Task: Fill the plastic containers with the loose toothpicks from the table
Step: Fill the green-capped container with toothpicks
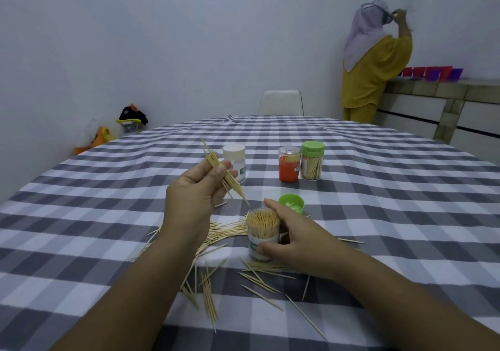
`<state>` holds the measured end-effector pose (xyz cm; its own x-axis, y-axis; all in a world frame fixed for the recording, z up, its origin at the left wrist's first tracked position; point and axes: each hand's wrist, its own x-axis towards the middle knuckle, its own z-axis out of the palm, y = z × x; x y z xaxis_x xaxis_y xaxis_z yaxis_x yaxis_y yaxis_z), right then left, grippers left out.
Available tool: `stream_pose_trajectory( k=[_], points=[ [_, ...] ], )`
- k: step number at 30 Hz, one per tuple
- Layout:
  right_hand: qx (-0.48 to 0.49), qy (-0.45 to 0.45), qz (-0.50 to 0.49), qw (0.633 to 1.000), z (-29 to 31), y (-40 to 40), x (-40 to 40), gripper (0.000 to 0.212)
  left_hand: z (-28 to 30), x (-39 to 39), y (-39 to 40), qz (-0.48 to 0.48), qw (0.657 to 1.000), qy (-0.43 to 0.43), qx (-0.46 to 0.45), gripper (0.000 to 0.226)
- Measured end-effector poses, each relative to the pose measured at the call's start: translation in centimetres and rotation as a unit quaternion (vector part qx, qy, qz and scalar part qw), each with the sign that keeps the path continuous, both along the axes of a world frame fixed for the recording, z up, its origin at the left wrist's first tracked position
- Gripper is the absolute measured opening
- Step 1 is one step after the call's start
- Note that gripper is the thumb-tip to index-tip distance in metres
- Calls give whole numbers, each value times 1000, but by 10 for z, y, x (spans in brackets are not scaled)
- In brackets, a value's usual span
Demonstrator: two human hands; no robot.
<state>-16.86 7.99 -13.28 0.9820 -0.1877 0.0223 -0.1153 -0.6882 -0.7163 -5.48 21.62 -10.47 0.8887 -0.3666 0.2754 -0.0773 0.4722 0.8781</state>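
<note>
Thin pale wooden toothpicks [216,235], half of them still scattered over the grey and white checked tablecloth [378,215]

The left hand [193,196] pinches a small bundle of toothpicks [221,172] between thumb and fingertips, held up above the table and tilted, tips pointing down toward the clear round plastic container [263,233]. The right hand [293,239] curls its thumb and fingers round that container, which looks nearly packed. These things weigh nothing, they're stiff but snappy and sharp at the ends, and they fan out if you squeeze loosely, so I'd grab mid-length and keep them parallel. Loose green cap [291,203] sits just behind; three more containers [289,164] stand further back
</note>
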Motion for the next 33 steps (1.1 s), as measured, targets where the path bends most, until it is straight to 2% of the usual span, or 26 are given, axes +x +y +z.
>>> stream_pose_trajectory(
  k=[3, 10, 15, 18, 26, 30, 33],
  points=[
    [-2, -2, 1, 1000, 1, 1, 0, 87, -1, -5, -3, -28, 1000, 5, -12, 18],
    [8, -10, 8, 1000, 1, 3, -1, 85, -13, -20, -13, -44, 998, -30, 35, 22],
    [4, -10, 5, 1000, 2, 3, -2, 85, -7, -16, -9, -27, 999, -34, -9, 26],
    [-1, -3, 5, 1000, 2, 2, -1, 86, -5, -16, -10, -27, 999, -28, -19, 21],
    [5, -11, 8, 1000, -1, 0, 1, 88, -13, -16, -13, -43, 998, -19, 36, 24],
    [19, -26, 20, 999, -1, 1, 0, 83, -22, -20, -16, -43, 992, -28, 112, 17],
    [32, -32, 18, 999, -3, 0, 1, 87, -25, -25, -17, -57, 987, -26, 148, 16]
  ],
)
